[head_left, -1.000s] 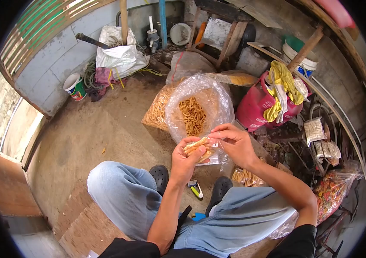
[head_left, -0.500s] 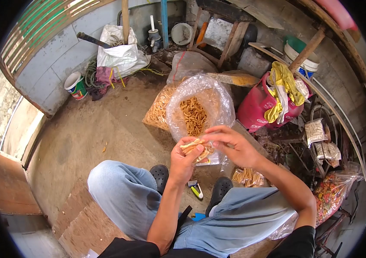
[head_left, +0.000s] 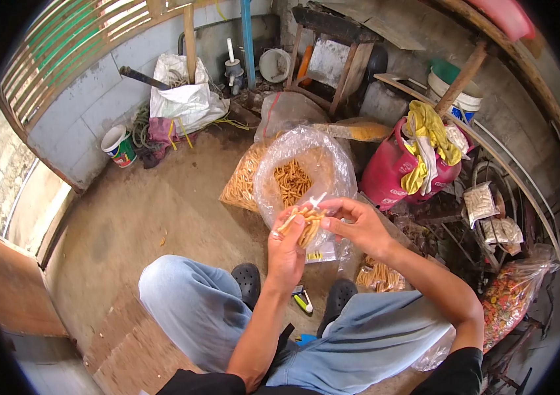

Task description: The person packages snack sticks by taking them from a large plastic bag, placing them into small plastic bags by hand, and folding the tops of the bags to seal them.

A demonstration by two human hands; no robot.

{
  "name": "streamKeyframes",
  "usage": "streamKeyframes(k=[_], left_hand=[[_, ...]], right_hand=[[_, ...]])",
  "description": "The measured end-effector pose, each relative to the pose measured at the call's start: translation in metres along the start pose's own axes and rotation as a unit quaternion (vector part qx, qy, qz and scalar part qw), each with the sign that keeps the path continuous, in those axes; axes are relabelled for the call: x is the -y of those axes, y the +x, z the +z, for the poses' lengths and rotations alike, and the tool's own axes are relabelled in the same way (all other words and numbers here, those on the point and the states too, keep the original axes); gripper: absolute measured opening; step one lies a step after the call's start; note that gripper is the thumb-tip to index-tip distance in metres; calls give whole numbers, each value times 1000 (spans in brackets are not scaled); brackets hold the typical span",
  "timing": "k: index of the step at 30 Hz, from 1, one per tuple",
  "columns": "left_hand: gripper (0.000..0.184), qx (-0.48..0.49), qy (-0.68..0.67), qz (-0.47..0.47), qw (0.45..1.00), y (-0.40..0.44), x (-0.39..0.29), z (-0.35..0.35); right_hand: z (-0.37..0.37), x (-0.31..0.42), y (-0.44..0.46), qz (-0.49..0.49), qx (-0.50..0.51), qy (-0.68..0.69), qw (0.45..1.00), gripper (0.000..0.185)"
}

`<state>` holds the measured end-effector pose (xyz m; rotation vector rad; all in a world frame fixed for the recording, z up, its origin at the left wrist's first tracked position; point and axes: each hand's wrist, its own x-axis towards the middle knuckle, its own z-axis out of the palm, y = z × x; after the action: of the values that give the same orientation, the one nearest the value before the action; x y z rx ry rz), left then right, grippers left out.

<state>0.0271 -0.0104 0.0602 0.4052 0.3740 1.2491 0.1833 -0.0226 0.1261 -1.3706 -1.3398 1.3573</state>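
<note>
My left hand [head_left: 286, 253] is closed around a small clear plastic bag of snack sticks [head_left: 308, 227], thumb pressed across its front. On the bag's right edge, my right hand [head_left: 361, 227] pinches the plastic between thumb and fingers. A whitish tip of plastic sticks up at the bag's top. Just beyond my hands stands a large open clear bag [head_left: 339, 158], with loose brown snack sticks [head_left: 292, 183] inside. Another big bag of sticks [head_left: 240, 181] leans at its left. Several filled small packs [head_left: 382, 275] lie on the floor below my right forearm.
A green-handled tool [head_left: 303, 301] lies between my feet. A pink gas cylinder [head_left: 385, 172] draped with yellow cloth stands at right, near a bag of colourful snacks [head_left: 513, 299]. A white sack [head_left: 181, 92] and a paint bucket [head_left: 119, 146] are by the left wall.
My right hand has come down onto the bag's edge, where its fingers were held above it. The small bag now sits more upright, with its plastic top showing.
</note>
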Motion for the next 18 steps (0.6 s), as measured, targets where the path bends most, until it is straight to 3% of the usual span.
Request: streamKeyframes(k=[5,7,8,9,11,12,13,15,18], left_hand=[[28,40,54,-12,998,4,5,10],[39,92,18,-91,991,10,-8,10],[50,88,53,-101,990,13,-13,12],[50,91,55,-101,989,19,-18,13],[49,199,229,-115,946,35,-30,16],[37,188,288,-124,931,41,-37,26],[37,191,289,-124,930,46,-41,37],[25,273,420,-121,857,53,-48,57],[16,265,415,-99,865,61,-43,62]], right_hand=[[-8,-5,9,-36,-89,91,991,22],[-16,-2,8,-60,-106,88,989,19],[-20,-1,8,-80,-122,85,986,16],[-24,1,7,-83,-124,86,985,16],[-30,7,3,-111,-135,52,983,16],[-32,11,0,-113,-138,53,983,16],[-33,15,-4,-123,-135,20,983,16],[-35,16,-7,-135,-134,-12,982,16],[-39,18,-7,-166,-153,59,972,18]])
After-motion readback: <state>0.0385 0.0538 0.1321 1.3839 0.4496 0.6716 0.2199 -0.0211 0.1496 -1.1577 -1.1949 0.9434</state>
